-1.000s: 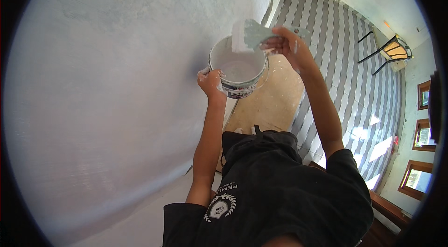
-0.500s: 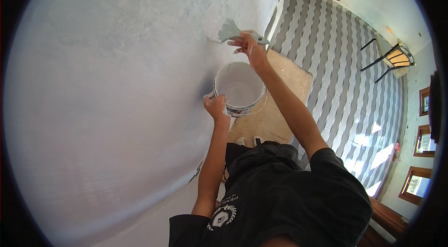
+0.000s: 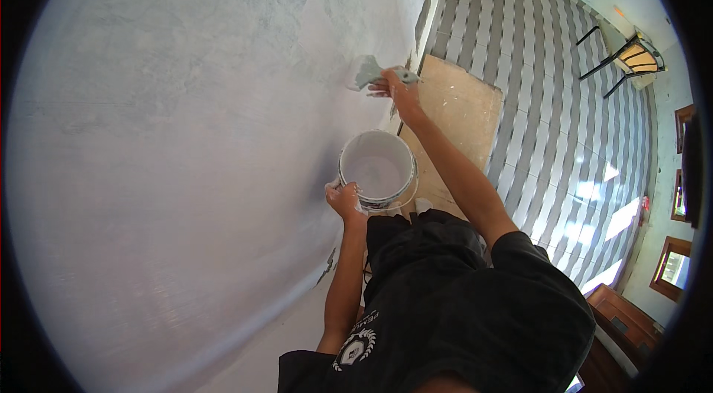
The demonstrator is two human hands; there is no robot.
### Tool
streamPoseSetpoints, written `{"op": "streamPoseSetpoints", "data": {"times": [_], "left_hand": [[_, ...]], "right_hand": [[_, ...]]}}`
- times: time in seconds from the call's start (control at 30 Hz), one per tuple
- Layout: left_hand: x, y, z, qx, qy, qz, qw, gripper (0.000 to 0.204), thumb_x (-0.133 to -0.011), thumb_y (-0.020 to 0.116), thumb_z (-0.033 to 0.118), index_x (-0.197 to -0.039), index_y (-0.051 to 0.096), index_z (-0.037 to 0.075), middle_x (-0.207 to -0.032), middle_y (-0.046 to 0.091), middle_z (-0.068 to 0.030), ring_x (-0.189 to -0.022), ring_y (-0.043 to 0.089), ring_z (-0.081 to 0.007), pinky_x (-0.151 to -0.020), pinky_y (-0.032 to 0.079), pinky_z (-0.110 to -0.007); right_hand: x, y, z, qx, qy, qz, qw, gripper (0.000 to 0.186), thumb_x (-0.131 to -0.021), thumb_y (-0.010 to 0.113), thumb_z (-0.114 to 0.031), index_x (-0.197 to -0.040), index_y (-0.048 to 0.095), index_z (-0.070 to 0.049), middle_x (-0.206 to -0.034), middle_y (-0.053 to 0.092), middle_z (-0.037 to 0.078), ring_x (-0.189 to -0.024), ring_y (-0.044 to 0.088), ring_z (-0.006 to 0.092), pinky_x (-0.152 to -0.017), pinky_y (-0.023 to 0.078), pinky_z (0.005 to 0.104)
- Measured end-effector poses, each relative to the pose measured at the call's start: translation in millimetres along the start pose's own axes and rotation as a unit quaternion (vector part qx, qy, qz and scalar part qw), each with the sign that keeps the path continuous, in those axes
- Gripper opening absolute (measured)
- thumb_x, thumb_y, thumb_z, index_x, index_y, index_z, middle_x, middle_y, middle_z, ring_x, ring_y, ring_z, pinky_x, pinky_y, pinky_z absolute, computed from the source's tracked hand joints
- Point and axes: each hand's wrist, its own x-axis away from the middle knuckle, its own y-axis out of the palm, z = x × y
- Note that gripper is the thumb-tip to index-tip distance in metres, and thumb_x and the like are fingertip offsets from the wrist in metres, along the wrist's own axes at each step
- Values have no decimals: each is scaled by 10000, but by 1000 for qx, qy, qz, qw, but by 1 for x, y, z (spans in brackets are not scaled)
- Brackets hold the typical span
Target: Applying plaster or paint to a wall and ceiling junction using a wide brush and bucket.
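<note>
My right hand (image 3: pixel 401 92) is closed round the handle of a grey-green paintbrush (image 3: pixel 366 72), whose wide head lies against the pale wall (image 3: pixel 223 125). Below it, my left hand (image 3: pixel 344 198) grips the rim of a white bucket (image 3: pixel 379 139) on the side nearest the wall. Pale paint (image 3: pixel 377 174) shows in the bottom of the bucket, and its thin wire handle hangs down at the near side. White smears cover the fingers of both hands. The wall is whitish with uneven blue-grey patches toward the top.
A tan board (image 3: pixel 460 107) lies on the grey-and-white striped tile floor (image 3: pixel 535 96), right of the wall. A chair (image 3: pixel 631 62) stands at the far right. Wood-framed windows (image 3: pixel 671 268) line the right wall. Plaster is chipped along the wall's end (image 3: pixel 422 14).
The brush and my right hand have come down the picture, closer to the wall's end. The bucket in my left hand sits lower, and the whole view has shifted a little.
</note>
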Motion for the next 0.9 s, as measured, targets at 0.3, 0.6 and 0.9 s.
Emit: {"op": "streamPoseSetpoints", "data": {"times": [0.3,0.6,0.9], "left_hand": [[10,5,18,18,13,-4,1000,313,-613,563,-91,-921,520,-57,-858,586,-137,-691,580,-202,-615,487,-323],[7,6,23,-6,19,-10,1000,312,-610,552,-88,-918,523,-51,-843,580,-131,-671,567,-202,-594,472,-318],[13,5,32,-10,8,-4,1000,337,-608,554,-96,-941,515,-60,-835,579,-130,-650,560,-193,-561,456,-297]], "right_hand": [[-12,119,-134,-26,-117,0,993,314,-839,625,-174,-967,518,91,-795,617,224,-696,679,312,-666,612,400],[7,185,-246,-85,-120,-64,987,276,-922,568,-219,-979,585,51,-837,654,158,-725,668,237,-714,565,344],[-51,67,-80,-142,-137,-123,973,286,-985,464,-296,-1125,538,-58,-1032,677,175,-998,659,324,-917,494,479]]}}
